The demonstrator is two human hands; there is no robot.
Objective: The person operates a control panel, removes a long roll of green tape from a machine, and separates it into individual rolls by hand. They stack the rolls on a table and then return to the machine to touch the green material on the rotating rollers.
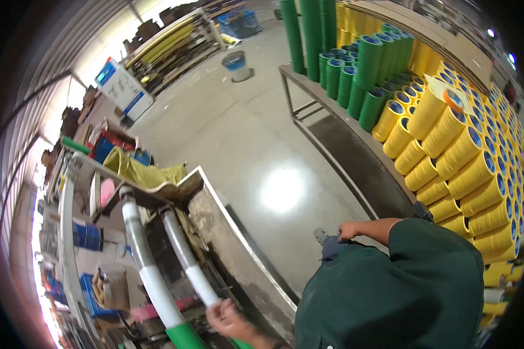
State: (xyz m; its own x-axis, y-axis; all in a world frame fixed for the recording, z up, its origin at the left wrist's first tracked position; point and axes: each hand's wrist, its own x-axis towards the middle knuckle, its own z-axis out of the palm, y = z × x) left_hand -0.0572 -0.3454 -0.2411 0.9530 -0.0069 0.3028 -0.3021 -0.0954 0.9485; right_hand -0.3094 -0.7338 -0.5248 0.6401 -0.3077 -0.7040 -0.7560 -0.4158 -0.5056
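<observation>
My left hand (226, 316), blurred by motion, is at the lower end of the nearer white-and-grey roller (187, 253). Its fingers look bent, but whether they grip the roller cannot be told. Green material (241, 344) shows just below this hand. Alongside runs a second white-and-grey roller (147, 264), with a green sleeve or wrap (185, 336) at its lower end. My right hand (349, 231) is closed in front of my body, by the grey-blue trousers (333, 248). What it may hold is hidden.
The machine's pale metal edge (244, 244) runs between the rollers and my body. Yellow-green cloth (140, 168) drapes over its far end. At right, a metal-framed table (337, 113) bears green rolls (370, 61) and stacked yellow rolls (457, 139). A bucket (236, 65) stands on the floor ahead.
</observation>
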